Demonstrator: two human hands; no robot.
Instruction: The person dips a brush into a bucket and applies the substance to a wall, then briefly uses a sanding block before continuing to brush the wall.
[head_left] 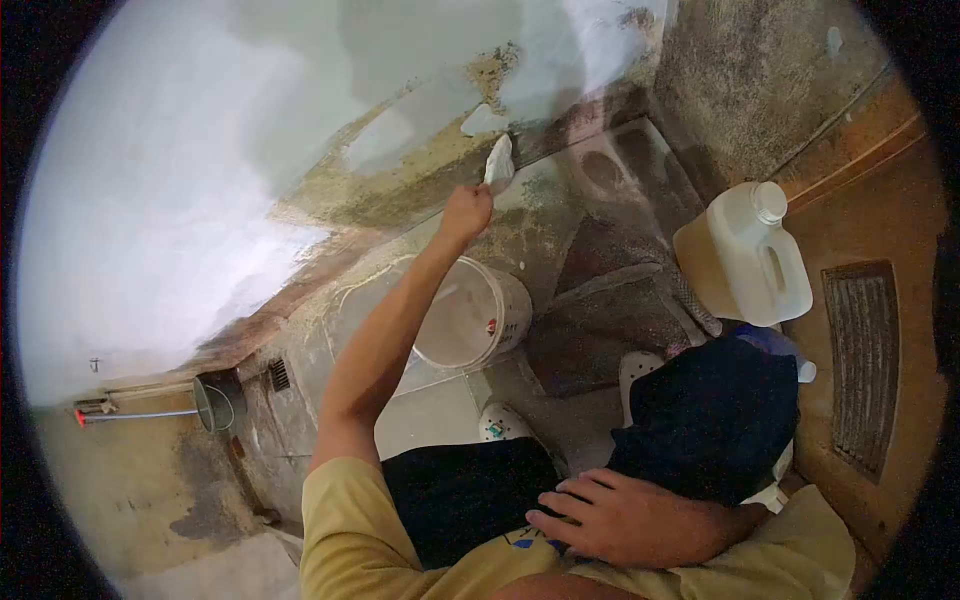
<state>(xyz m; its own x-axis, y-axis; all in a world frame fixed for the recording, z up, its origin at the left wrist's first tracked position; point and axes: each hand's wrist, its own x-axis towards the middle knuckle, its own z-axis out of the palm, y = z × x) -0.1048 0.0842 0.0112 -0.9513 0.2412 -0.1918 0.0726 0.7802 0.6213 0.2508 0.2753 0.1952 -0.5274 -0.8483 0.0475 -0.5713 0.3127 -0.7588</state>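
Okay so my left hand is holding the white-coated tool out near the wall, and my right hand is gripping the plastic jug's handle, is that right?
Not quite: the head view shows the right hand lying in the lap, fingers apart, away from the plastic jug. The left hand does hold the white-coated tool out near the wall.
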